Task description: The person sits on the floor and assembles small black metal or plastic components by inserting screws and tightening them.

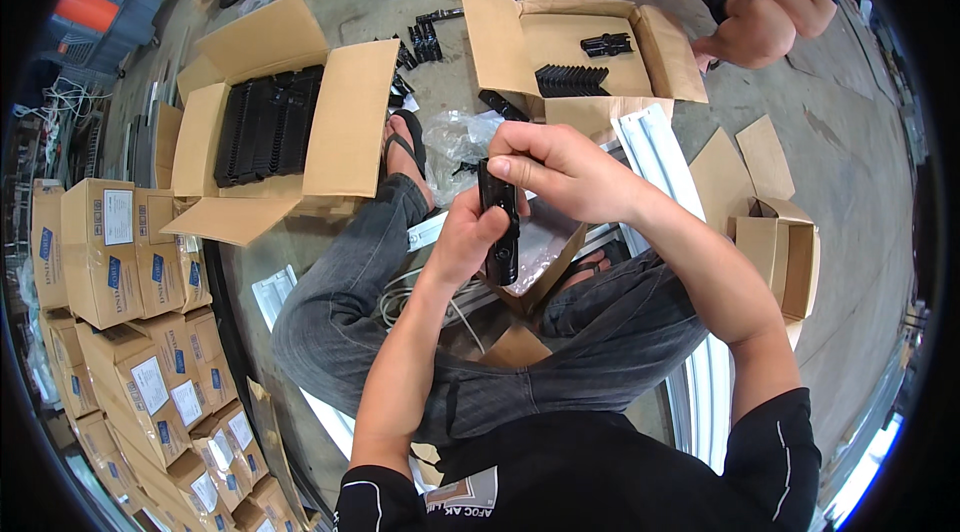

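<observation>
A long black bracket-like part [503,250] is held nearly upright in front of my knees. My left hand [463,237] wraps around its middle, with the thumb across its face. At its upper end my right hand [560,172] is closed, thumb pressed against the fingers; whether it grips the part itself or a small piece there is hidden. Below the part, between my legs, sits a small open carton [545,267] lined with clear plastic. A crumpled clear plastic bag [455,139] lies just beyond my hands.
An open carton [345,122] at left holds stacked black parts [268,127]. Another open carton [655,52] ahead contains several more. White metal profiles [655,147] lie at right. Taped cartons [110,252] are piled at left. Two people crouch at the far side.
</observation>
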`<act>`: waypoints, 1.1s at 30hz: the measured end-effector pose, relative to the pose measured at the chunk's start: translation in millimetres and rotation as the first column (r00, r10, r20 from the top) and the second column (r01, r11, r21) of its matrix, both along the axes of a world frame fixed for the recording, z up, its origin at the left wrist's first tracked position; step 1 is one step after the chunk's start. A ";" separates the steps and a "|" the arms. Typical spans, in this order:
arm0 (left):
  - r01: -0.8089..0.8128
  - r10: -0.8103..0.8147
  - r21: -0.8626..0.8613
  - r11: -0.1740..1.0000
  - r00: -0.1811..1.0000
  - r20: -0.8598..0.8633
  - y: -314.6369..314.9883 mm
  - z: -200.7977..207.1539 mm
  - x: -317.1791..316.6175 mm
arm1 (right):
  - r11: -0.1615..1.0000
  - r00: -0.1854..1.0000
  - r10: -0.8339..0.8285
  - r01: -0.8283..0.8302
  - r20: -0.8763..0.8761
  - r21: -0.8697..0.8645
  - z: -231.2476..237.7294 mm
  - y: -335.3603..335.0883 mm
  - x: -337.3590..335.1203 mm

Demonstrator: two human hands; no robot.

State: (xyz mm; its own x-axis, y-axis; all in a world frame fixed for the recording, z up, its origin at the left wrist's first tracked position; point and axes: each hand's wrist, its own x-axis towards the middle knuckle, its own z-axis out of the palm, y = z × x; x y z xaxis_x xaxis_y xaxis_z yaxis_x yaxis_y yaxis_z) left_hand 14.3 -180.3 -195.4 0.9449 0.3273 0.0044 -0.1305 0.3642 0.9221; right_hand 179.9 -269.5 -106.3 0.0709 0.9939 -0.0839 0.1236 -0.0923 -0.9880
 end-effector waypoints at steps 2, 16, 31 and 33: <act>0.032 -0.027 0.099 0.995 0.998 -0.056 1.7 3.0 -1.2 | 1.000 1.000 -0.007 0.007 -0.008 0.024 -2.2 0.5 1.1; 0.152 -0.135 0.045 0.987 0.955 -0.265 -7.2 26.5 0.6 | 0.895 0.984 0.150 -0.175 -0.093 -0.410 16.5 -5.9 17.3; -0.121 0.006 -0.445 0.887 0.968 -0.252 -10.9 3.9 5.8 | 0.977 0.917 -0.196 0.213 0.346 -0.011 -12.2 4.4 6.4; -0.134 0.010 -0.644 0.754 0.981 -0.192 -5.5 -5.2 4.6 | 0.960 0.881 -0.254 0.281 0.399 -0.008 -14.0 6.9 8.0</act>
State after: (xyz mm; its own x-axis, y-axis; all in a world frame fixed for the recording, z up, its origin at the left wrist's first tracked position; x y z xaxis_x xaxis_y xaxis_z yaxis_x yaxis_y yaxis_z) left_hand 18.9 -185.8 -200.6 0.8840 0.2591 -0.3892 -0.0491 0.8792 0.4739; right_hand 187.9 -262.6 -120.3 0.3733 0.9260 -0.0561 0.4597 -0.2372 -0.8558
